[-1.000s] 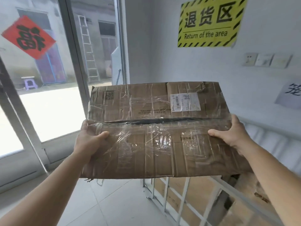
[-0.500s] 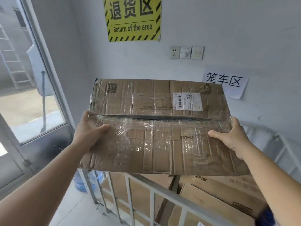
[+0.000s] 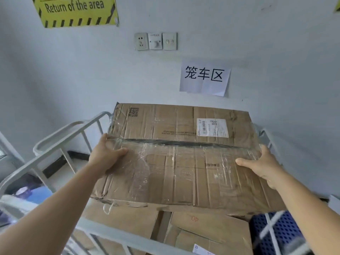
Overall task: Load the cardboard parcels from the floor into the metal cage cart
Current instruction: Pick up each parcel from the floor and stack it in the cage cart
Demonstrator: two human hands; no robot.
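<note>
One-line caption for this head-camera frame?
Both hands, left and right, hold a taped cardboard parcel over boxes already in the metal cage cart.

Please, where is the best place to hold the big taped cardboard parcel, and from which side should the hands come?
Probably the two short ends of the parcel, one hand from each side, as the left hand and right hand do now. It is wide, flat and creased, with a centre seam, so holding the ends likely keeps it level.

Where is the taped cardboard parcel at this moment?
In the head view the taped parcel sits centre frame, held between the left hand and right hand over the boxes in the cage cart.
</note>
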